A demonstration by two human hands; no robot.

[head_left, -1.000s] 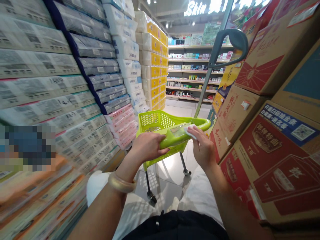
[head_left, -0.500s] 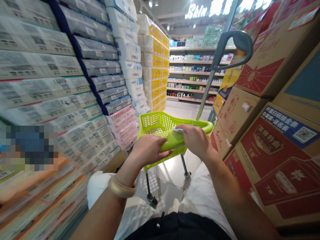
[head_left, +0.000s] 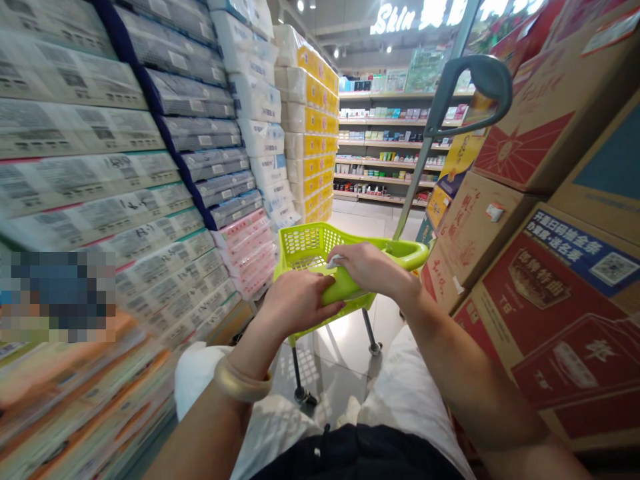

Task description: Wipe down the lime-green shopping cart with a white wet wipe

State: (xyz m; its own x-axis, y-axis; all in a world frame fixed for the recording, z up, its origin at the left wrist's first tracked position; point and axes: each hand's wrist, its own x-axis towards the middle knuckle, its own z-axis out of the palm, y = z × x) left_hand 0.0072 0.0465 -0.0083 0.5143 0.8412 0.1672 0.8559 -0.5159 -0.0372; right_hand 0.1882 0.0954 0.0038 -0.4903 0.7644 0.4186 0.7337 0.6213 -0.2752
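My left hand (head_left: 296,301) is curled around the near rim of the green basket (head_left: 320,253), fingers closed on the thick plastic edge. My right hand (head_left: 373,268) lies palm down on the same rim just beside it, fingers bent and pressing a small white wipe (head_left: 334,262) against the plastic, with only a corner of the wipe showing past my fingertips. The basket stands on its wheeled legs on the floor (head_left: 345,340) in front of my knees, between the stacked tissue packs (head_left: 165,167) and the cardboard boxes (head_left: 540,220); what I can see of its mesh inside holds nothing.
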